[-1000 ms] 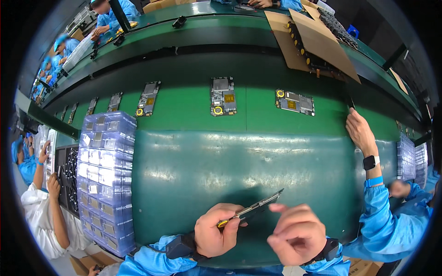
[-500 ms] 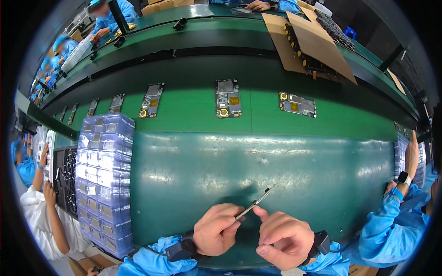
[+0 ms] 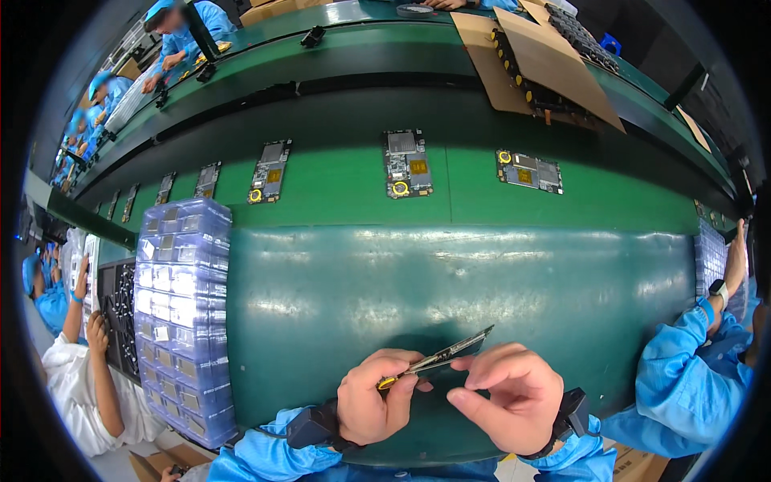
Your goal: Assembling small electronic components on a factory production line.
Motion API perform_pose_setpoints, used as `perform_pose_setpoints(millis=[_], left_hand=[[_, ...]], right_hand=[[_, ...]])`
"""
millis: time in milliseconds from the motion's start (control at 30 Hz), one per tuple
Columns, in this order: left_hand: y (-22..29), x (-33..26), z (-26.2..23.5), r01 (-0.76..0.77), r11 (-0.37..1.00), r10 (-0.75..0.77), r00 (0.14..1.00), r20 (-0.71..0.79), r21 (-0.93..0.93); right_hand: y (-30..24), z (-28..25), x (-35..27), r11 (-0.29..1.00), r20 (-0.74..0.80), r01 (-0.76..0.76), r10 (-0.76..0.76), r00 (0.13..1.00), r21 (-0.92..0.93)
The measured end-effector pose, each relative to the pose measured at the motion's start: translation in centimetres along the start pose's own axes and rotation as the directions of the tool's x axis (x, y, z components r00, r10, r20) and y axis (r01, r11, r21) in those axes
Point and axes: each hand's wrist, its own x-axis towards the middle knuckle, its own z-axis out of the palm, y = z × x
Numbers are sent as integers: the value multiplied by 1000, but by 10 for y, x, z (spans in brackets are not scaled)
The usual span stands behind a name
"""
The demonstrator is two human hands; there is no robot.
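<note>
My left hand (image 3: 373, 398) grips a thin circuit board (image 3: 450, 353) edge-on near the front edge of the green work mat (image 3: 450, 281). My right hand (image 3: 506, 394) pinches the same board from the right, fingers curled around its middle. The board tilts up to the right. Both wrists wear black straps and blue sleeves.
A tall stack of clear blue trays (image 3: 181, 317) stands at the left. Several circuit boards, among them the middle board (image 3: 405, 165), lie on the green conveyor belt (image 3: 482, 201) beyond the mat. A co-worker's arm (image 3: 699, 345) reaches in at the right; another person (image 3: 80, 353) sits at the left. Cardboard (image 3: 546, 64) lies far back.
My hands have drawn closer together and lower, both now on the board. The co-worker's arm at the right has pulled back from the belt. The boards on the conveyor have shifted right.
</note>
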Motion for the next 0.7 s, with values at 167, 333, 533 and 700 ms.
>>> perform_pose_setpoints(millis=[167, 333, 533, 700], left_hand=[[-1, -7, -7, 60, 998, -60, 998, 15, -36], [1, -9, -11, 210, 961, -211, 977, 10, -181], [2, -8, -14, 252, 958, -250, 968, 35, -134], [-2, -6, -16, 179, 979, -178, 984, 23, -95]], right_hand=[[14, 7, 7, 998, -15, -9, 10, 1000, 66], [15, 15, 11, 999, -59, -11, 8, 998, -52], [15, 18, 16, 945, -65, 22, -46, 997, -327], [15, 20, 19, 937, -69, 30, -57, 996, -348]])
